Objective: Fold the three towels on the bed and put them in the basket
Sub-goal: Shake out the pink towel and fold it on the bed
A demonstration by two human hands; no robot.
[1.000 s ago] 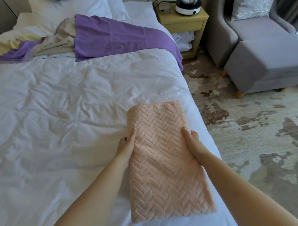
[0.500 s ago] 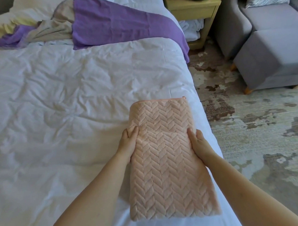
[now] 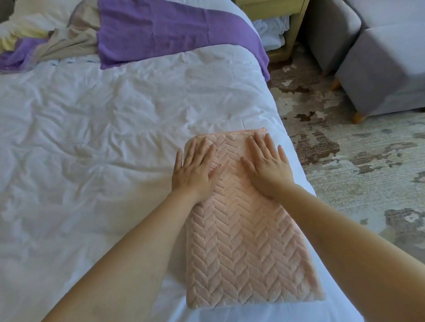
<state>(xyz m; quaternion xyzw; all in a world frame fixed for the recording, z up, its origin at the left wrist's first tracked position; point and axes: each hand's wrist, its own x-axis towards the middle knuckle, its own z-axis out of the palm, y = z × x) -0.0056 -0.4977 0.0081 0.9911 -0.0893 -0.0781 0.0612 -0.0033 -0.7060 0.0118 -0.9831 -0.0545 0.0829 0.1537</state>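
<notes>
Bed [image 3: 86, 165]: one towel [image 3: 245, 244], two flat hands [image 3: 195, 171] [image 3: 267, 168]

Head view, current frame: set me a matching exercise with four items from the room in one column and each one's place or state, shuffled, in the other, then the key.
Things:
1. pink herringbone-textured towel
2. purple cloth
3. grey upholstered footstool
4. yellow wooden nightstand

Places or states:
A. stands on short wooden feet beside a grey armchair
B. holds white cloth on its lower shelf
C. lies folded under the flat left hand and right hand
D. draped across the far end of the white bed, over its right edge

Pairs: 1-C; 2-D; 3-A; 4-B.
</notes>
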